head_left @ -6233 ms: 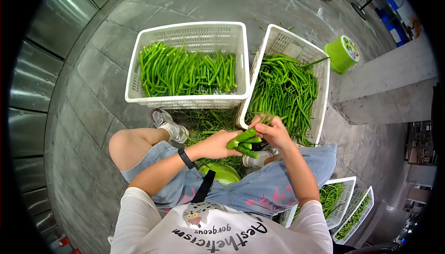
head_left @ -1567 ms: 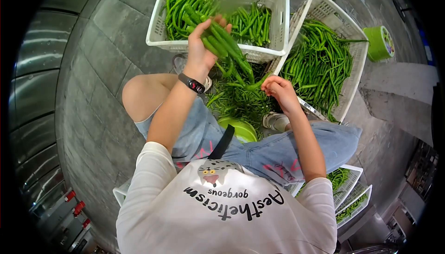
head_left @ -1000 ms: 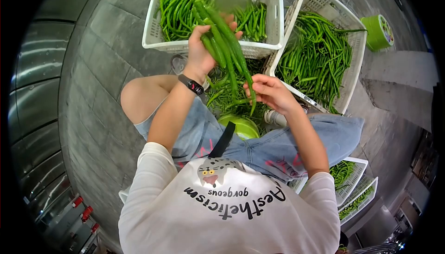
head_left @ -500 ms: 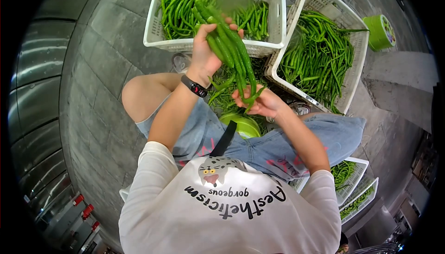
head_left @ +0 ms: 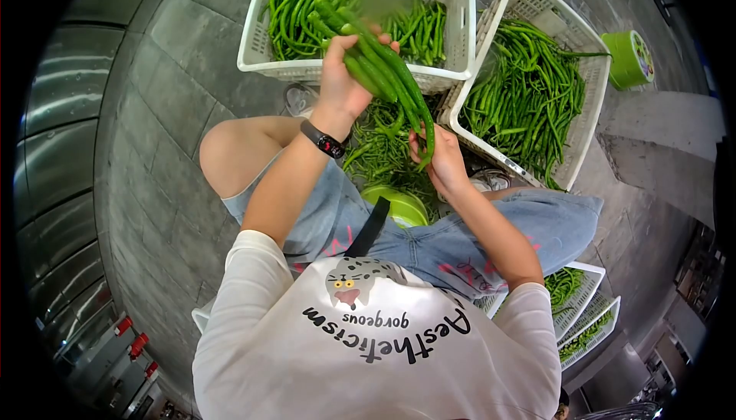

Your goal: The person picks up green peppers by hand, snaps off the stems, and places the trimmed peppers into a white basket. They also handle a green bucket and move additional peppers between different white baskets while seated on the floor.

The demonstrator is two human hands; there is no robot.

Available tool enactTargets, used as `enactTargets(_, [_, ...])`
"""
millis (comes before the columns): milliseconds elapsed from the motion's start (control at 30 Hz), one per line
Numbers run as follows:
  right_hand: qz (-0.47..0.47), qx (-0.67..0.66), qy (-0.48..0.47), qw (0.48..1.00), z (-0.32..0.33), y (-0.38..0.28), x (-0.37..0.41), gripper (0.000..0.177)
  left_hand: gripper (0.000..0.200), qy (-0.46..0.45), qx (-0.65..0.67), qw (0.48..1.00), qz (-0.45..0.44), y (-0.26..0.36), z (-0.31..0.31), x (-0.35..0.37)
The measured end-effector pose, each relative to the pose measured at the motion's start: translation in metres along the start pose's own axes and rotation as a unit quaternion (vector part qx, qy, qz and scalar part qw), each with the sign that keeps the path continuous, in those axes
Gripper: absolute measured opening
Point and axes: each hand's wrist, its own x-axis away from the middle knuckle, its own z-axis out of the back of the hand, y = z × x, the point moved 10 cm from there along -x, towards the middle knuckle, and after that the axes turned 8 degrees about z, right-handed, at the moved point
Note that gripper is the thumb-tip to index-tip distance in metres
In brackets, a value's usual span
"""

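Note:
A bunch of long green chili peppers [head_left: 395, 75] lies in my left hand [head_left: 345, 82], whose fingers and thumb are wrapped round its upper middle. The thick ends point up and away from me, over the front crate. At the lower ends of the bunch, my right hand [head_left: 446, 161] pinches the thin tips of one or more peppers. Its fingertips are partly hidden behind them. Below both hands is a heap of thin green pieces [head_left: 376, 148] on the floor between my legs, possibly stems or small peppers.
Ahead stands a white crate [head_left: 441, 79] with two groups of peppers. A second white crate [head_left: 525, 168], tilted to the right, holds a big pepper pile. Beyond it is a green bucket [head_left: 629, 59]. A green round seat [head_left: 402, 207] sits beneath me; white baskets [head_left: 594, 309] stand behind right.
My right hand has moved up and slightly right along the pepper tips. A curled, loose-hanging pepper at the lower end no longer shows there. My left hand has hardly moved.

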Motion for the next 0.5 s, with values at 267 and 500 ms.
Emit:
enactTargets(267, [0.113, 0.205, -0.021, 0.972, 0.005, -0.023, 0.0, 0.018, 0.025, 0.023, 0.016, 1.0, -0.013, 0.003, 0.012, -0.003])
enactTargets(500, [0.072, 0.179, -0.083, 0.978, -0.009, -0.018, 0.002, 0.021, 0.025, 0.016, 0.032, 0.999, -0.019, 0.014, 0.014, -0.005])
